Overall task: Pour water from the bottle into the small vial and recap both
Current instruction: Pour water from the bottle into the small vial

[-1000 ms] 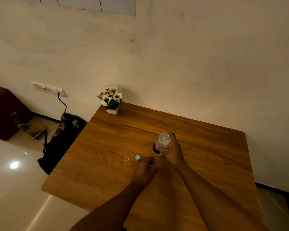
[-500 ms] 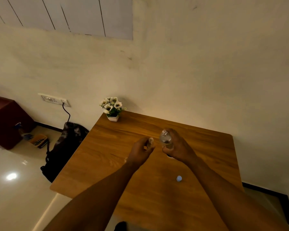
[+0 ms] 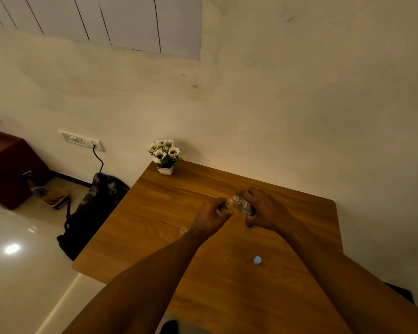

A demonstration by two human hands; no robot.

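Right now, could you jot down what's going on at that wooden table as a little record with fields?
activity: pouring set-up, both containers uncapped
left hand: holds the small vial above the table
right hand: grips the clear bottle, tilted with its mouth toward the vial
blue cap: lies loose on the wooden table, nearer the person
small clear item: on the table left of the left wrist, possibly a vial cap
flower pot: far left corner

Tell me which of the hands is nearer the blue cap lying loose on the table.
Right. The right hand, gripping the bottle, is up-table from the blue cap; the left hand, holding the vial, lies farther left.
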